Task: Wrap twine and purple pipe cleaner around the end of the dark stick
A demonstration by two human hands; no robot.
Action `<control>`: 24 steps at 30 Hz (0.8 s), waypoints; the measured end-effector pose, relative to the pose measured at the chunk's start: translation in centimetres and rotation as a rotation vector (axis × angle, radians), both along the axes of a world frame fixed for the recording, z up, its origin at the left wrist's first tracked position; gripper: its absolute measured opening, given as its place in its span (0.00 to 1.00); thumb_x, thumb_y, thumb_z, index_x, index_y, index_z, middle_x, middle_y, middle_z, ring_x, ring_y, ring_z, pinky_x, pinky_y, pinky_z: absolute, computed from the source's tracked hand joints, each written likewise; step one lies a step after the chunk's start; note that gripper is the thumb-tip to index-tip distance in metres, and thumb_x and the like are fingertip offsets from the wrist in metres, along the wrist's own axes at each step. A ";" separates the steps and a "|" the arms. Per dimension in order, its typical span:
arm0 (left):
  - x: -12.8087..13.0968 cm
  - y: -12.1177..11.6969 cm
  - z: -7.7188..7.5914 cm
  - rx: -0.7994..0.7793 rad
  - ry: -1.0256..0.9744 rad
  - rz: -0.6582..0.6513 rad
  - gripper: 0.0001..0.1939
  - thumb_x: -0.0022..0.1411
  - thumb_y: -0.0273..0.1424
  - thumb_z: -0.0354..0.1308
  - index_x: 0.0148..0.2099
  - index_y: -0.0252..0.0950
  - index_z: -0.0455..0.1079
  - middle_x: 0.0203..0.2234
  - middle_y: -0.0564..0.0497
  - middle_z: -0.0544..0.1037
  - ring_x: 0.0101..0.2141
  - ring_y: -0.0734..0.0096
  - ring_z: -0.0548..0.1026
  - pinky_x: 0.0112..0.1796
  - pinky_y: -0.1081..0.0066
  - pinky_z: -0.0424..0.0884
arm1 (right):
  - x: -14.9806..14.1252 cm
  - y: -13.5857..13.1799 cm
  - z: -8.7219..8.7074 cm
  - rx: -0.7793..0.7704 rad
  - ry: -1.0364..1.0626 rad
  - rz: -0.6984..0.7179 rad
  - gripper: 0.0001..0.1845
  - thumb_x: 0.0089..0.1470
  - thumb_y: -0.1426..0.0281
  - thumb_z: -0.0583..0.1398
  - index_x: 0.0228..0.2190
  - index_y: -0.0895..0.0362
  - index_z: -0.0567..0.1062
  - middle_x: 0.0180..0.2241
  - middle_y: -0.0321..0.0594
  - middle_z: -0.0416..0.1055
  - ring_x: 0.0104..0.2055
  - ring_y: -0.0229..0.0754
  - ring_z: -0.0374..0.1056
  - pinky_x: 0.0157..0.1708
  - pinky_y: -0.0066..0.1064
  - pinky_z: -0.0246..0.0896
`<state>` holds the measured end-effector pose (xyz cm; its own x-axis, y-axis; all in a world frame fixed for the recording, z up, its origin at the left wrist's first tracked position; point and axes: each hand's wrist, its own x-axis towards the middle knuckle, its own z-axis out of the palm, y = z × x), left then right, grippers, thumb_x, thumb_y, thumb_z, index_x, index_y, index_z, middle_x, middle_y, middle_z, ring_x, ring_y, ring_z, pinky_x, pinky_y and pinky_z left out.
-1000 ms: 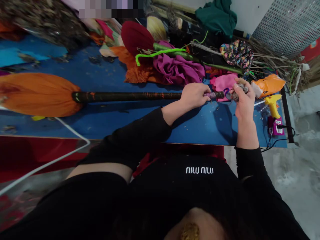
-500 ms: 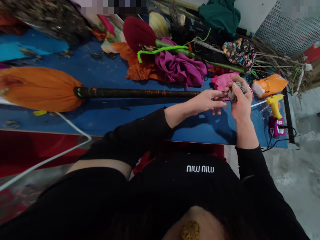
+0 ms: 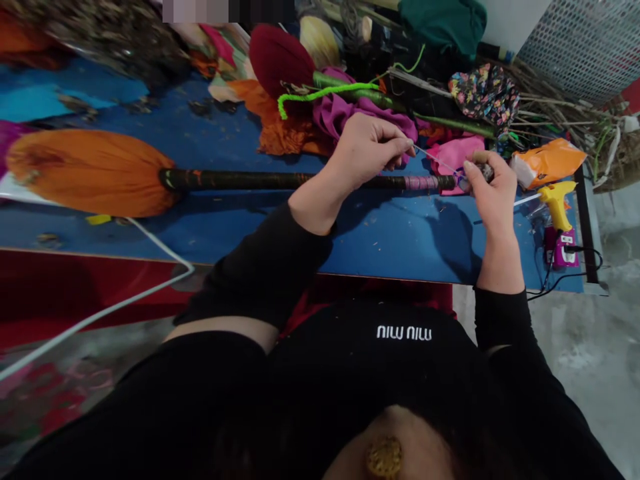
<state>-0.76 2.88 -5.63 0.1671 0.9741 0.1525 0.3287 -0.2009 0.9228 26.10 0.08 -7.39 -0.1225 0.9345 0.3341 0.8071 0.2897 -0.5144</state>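
Observation:
A long dark stick [image 3: 280, 180] with an orange fabric head [image 3: 90, 172] lies across the blue table [image 3: 390, 240]. Near its right end the stick is wrapped in purplish thread [image 3: 423, 182]. My left hand [image 3: 367, 150] is raised above the stick, pinching a thin thread [image 3: 435, 160] that runs taut down to the right. My right hand [image 3: 493, 190] is closed on a small grey roll [image 3: 484, 173] at the stick's right tip.
Magenta [image 3: 350, 113] and orange cloth, a dark red fabric bud [image 3: 280, 60] with a green pipe cleaner [image 3: 320, 95], floral fabric [image 3: 484, 93] and twigs crowd the back. An orange bag [image 3: 547, 162] and a yellow glue gun [image 3: 557, 203] lie at right. A white cable [image 3: 125, 303] hangs at left.
My left hand has lifted off the stick's end and drawn back to the left, pulling a thread taut. My right hand stayed at the tip with the roll.

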 end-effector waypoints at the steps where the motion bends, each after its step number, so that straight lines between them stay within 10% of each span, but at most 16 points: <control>1: 0.0 0.0 -0.2 0.025 0.036 0.010 0.10 0.66 0.33 0.65 0.31 0.42 0.82 0.22 0.53 0.79 0.26 0.69 0.75 0.32 0.67 0.72 | -0.3 -0.3 0.6 -0.040 -0.085 -0.044 0.26 0.74 0.49 0.51 0.54 0.50 0.80 0.46 0.47 0.83 0.47 0.52 0.79 0.47 0.46 0.75; 9: 0.7 -1.0 -1.4 0.143 0.549 -0.117 0.09 0.61 0.36 0.65 0.37 0.43 0.88 0.31 0.50 0.86 0.40 0.56 0.82 0.45 0.61 0.73 | -1.1 -1.4 1.5 -0.318 -0.539 -0.183 0.15 0.61 0.61 0.69 0.46 0.55 0.83 0.49 0.56 0.84 0.50 0.63 0.79 0.46 0.48 0.71; 14: 1.6 -1.7 -1.6 0.181 0.564 -0.208 0.13 0.63 0.35 0.61 0.39 0.44 0.89 0.33 0.50 0.87 0.38 0.58 0.82 0.43 0.61 0.71 | -1.3 -1.2 0.5 -0.022 -0.181 -0.060 0.16 0.65 0.53 0.66 0.44 0.51 0.84 0.50 0.53 0.83 0.54 0.61 0.77 0.58 0.55 0.70; 19: 1.4 -1.5 -1.1 0.172 0.387 -0.227 0.13 0.64 0.35 0.61 0.40 0.43 0.88 0.31 0.51 0.87 0.34 0.64 0.81 0.42 0.66 0.71 | -3.0 -1.6 0.0 -0.227 0.152 0.278 0.14 0.65 0.53 0.66 0.37 0.48 0.83 0.36 0.39 0.83 0.39 0.48 0.77 0.47 0.43 0.73; 24: 0.6 -0.7 -1.6 0.087 0.582 -0.105 0.17 0.60 0.39 0.71 0.50 0.41 0.85 0.41 0.49 0.88 0.42 0.56 0.84 0.46 0.64 0.73 | -2.0 -0.6 -0.7 -0.202 0.226 0.052 0.18 0.68 0.56 0.60 0.29 0.50 0.78 0.25 0.35 0.73 0.31 0.44 0.70 0.40 0.39 0.70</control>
<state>-0.18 2.13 -7.26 0.3423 0.9357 0.0856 0.7496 -0.3269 0.5755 24.10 -0.47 -8.07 -0.1157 0.9792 0.1665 0.6527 0.2013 -0.7304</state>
